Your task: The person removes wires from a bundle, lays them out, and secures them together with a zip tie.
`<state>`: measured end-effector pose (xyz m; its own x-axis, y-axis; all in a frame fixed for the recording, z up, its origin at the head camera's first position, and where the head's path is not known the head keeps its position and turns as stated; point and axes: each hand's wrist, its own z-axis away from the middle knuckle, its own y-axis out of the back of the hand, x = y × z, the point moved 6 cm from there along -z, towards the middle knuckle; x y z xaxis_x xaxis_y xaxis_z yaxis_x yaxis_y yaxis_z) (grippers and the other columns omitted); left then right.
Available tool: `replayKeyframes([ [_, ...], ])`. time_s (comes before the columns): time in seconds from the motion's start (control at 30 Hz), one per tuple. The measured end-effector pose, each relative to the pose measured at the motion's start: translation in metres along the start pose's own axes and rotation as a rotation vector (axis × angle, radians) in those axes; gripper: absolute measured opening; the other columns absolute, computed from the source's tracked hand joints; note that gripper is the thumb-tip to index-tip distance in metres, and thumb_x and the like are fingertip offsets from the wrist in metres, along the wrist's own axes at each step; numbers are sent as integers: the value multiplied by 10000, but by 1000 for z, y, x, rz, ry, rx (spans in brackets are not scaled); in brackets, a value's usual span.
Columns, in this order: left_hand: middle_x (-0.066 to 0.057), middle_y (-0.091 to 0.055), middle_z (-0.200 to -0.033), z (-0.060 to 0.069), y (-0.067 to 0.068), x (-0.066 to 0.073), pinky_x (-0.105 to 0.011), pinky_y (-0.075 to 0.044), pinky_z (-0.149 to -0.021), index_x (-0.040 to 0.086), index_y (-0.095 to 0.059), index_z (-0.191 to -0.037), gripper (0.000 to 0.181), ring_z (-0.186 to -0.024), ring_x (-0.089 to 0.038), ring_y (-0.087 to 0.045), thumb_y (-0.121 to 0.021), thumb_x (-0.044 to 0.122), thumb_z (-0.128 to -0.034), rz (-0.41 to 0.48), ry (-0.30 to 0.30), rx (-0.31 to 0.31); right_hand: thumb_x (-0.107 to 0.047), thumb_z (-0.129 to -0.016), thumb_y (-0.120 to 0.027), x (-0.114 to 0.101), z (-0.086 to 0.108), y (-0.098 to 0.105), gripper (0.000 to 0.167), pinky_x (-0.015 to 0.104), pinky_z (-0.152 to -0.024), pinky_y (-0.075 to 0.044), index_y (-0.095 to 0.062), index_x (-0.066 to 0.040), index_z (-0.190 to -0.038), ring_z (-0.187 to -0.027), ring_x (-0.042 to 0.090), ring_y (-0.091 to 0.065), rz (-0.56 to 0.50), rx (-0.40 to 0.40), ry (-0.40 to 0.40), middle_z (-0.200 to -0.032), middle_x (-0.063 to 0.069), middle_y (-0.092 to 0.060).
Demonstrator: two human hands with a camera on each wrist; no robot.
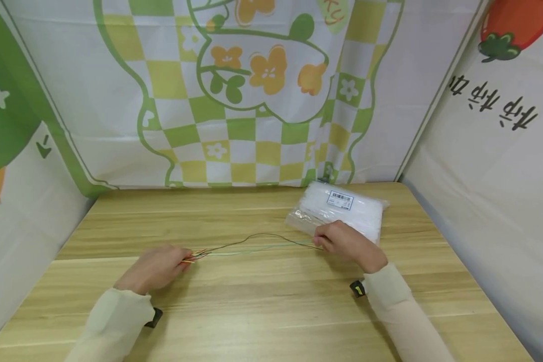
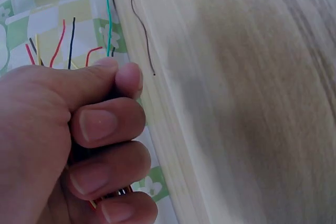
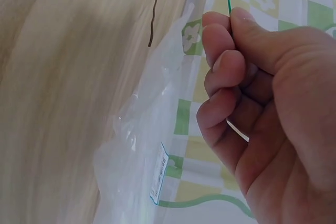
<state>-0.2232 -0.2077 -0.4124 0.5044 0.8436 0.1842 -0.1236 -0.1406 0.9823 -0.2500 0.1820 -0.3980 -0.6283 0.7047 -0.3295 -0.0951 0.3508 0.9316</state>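
Observation:
My left hand [image 1: 160,267] grips a bundle of thin wires in its curled fingers. Red, black and yellow wire ends, among them a red wire [image 2: 61,40], stick out past the thumb in the left wrist view. A green wire [image 2: 108,17] runs from the left thumb and forefinger across to my right hand [image 1: 347,245], which pinches its other end between thumb and forefinger. Between the hands a brown wire [image 1: 262,234] bends in a loose arc on the table; both its ends show free of the fingers in the wrist views. Most of the bundle is hidden inside the left hand.
A clear plastic bag of white contents [image 1: 364,213] with a barcode label [image 1: 340,199] lies at the back right, just behind the right hand. The wooden table [image 1: 253,306] meets a patterned cloth [image 1: 244,151] at the back, with printed cloth on both sides.

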Motion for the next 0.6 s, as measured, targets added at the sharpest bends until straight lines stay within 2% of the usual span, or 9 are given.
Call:
replayKeyframes([
  [0.2,84,-583,-747,0,-4,-1,-330,-396,-587,210,-672,-876,138,-664,-119,-459,-693,124,-982,-3,31,-11,-133,-1028,-682,-1,-3,-5,240,213,-633,-435,-679,-119,-788,-612,6,-440,10,-17,-11,-641,-132,-472],
  [0.6,71,-573,-753,-3,-10,-8,-331,-392,-616,184,-659,-889,137,-666,-122,-453,-667,156,-1023,52,56,-57,-161,-1046,-663,-1,-6,-8,262,233,-660,-463,-684,-124,-787,-634,28,-459,38,-50,-41,-661,-122,-499],
])
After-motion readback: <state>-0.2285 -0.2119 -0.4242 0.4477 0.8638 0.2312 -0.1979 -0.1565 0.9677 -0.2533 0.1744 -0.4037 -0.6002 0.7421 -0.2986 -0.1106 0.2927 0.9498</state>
